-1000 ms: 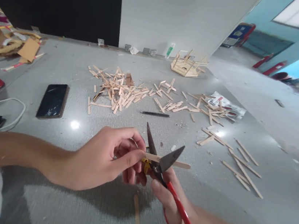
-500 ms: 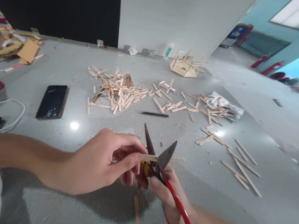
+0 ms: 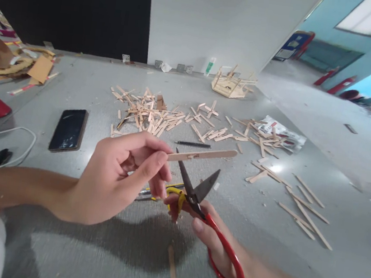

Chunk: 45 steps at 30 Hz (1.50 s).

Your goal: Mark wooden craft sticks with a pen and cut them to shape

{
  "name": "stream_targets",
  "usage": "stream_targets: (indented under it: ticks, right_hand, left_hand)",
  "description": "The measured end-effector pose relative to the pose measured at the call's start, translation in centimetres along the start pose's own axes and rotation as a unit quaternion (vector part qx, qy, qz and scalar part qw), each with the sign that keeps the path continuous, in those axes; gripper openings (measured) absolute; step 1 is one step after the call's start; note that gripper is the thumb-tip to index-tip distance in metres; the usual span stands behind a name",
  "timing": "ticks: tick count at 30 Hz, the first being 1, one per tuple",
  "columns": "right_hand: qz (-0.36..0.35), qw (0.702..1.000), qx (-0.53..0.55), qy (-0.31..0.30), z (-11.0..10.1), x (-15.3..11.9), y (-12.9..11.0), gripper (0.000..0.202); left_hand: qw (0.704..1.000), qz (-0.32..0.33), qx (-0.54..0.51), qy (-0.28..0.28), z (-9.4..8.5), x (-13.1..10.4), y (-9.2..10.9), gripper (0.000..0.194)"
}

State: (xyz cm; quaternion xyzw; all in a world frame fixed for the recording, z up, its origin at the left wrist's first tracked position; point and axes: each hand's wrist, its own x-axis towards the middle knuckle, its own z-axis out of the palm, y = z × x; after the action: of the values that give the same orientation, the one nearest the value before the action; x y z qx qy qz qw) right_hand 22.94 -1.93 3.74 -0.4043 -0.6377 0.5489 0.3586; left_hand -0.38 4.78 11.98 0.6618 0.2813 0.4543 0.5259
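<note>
Between thumb and fingers, my left hand (image 3: 126, 176) pinches one end of a flat wooden stick (image 3: 216, 154), which points to the right and has a small notch or rough spot near its middle. My right hand (image 3: 208, 224) grips scissors (image 3: 194, 197) with red and yellow handles. Their dark blades stand apart, just below the stick. A second wooden stick (image 3: 172, 274) lies on the table under the hands. Partly hidden behind my left hand is a yellow and black tool (image 3: 146, 193).
Cut sticks form a pile (image 3: 151, 111) mid-table, with a black pen (image 3: 192, 144) before it. Longer sticks (image 3: 306, 209) lie right. A phone (image 3: 68, 129) and white cable (image 3: 28, 150) are left. A wooden frame model (image 3: 231, 86) stands at the back.
My left hand has moved up and left, lifting the stick out from between the scissor blades. The scissors remain spread in my right hand. The yellow and black tool now shows more.
</note>
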Motion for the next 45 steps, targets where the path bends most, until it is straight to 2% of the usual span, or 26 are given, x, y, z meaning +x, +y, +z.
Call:
stream_targets:
  ticks: [4,7,9,11,13,16,18,20,23,27,29,31,32,33,35,36,37,39,40,42,45]
  right_hand:
    - [-0.01,0.998,0.021,0.055,0.0,0.7,0.3,0.055]
    - [-0.033,0.992,0.015,0.123,-0.9,1.6,0.7,0.053]
    - [-0.033,0.983,-0.017,0.179,-2.1,2.2,0.6,0.056]
    - [0.008,0.967,-0.097,0.236,-3.6,2.9,0.3,0.053]
    - [0.084,0.928,-0.24,0.271,-5.3,3.5,-0.1,0.047]
    - [0.158,0.827,-0.436,0.317,-7.7,4.4,0.3,0.037]
    - [0.181,0.79,-0.499,0.306,-9.2,4.9,1.3,0.029]
    - [0.193,0.771,-0.54,0.279,-10.5,5.1,2.4,0.026]
    - [0.168,0.782,-0.569,0.192,-12.0,4.8,3.3,0.023]
    - [0.11,0.806,-0.578,0.07,-13.3,3.7,2.7,0.015]
    - [0.133,0.796,-0.588,0.047,-13.0,3.1,2.0,0.014]
    - [0.19,0.747,-0.63,0.095,-11.9,2.5,1.6,0.017]
    - [0.193,0.716,-0.656,0.14,-11.0,2.3,1.5,0.019]
    - [0.168,0.699,-0.676,0.16,-10.0,2.2,1.4,0.019]
    - [0.047,0.702,-0.688,0.177,-7.7,2.2,1.4,0.018]
    - [-0.014,0.714,-0.679,0.17,-6.6,2.3,1.5,0.027]
    - [-0.076,0.731,-0.664,0.136,-5.6,2.5,1.5,0.036]
    - [-0.18,0.754,-0.632,0.016,-4.1,3.1,1.7,0.053]
    - [-0.21,0.751,-0.625,-0.03,-3.5,3.5,1.8,0.056]
    - [-0.242,0.736,-0.627,-0.073,-2.8,3.9,2.0,0.052]
    - [-0.225,0.734,-0.639,-0.054,-2.9,4.1,2.3,0.031]
  left_hand:
    - [1.0,-0.008,0.002,-0.004,0.0,0.2,0.0,0.007]
    - [1.0,-0.023,-0.002,-0.005,0.0,0.2,-0.1,0.007]
    - [0.999,-0.039,-0.008,-0.006,0.0,0.4,-0.1,0.007]
    - [0.998,-0.057,-0.013,-0.009,-0.1,0.6,0.1,0.007]
    - [0.997,-0.079,-0.019,-0.016,-0.2,0.9,0.2,0.007]
    - [0.992,-0.121,-0.025,-0.037,-0.4,1.4,0.1,0.008]
    - [0.986,-0.153,-0.028,-0.056,-0.5,1.7,-0.3,0.01]
    - [0.98,-0.181,-0.032,-0.074,-0.6,2.1,-0.8,0.011]
    - [0.978,-0.188,-0.039,-0.083,-0.8,2.6,-1.6,0.012]
    - [0.98,-0.178,-0.029,-0.085,-0.9,3.1,-2.2,0.014]
    - [0.98,-0.178,-0.024,-0.089,-0.9,3.2,-2.2,0.014]
    - [0.98,-0.175,-0.023,-0.096,-0.9,3.3,-2.1,0.014]
    - [0.98,-0.171,-0.023,-0.099,-0.9,3.3,-2.0,0.012]
    - [0.981,-0.165,-0.02,-0.1,-0.9,3.2,-2.0,0.01]
    - [0.982,-0.158,-0.009,-0.098,-0.9,3.2,-2.0,0.01]
    - [0.983,-0.156,0.0,-0.099,-1.0,3.2,-2.0,0.013]
    - [0.983,-0.154,0.01,-0.1,-1.0,3.1,-2.1,0.015]
    - [0.983,-0.149,0.029,-0.1,-1.1,3.1,-2.2,0.018]
    - [0.984,-0.145,0.035,-0.099,-1.1,3.1,-2.3,0.019]
    - [0.985,-0.135,0.05,-0.091,-1.2,3.1,-2.3,0.02]
    - [0.987,-0.092,0.109,-0.075,-1.2,3.3,-2.3,0.015]
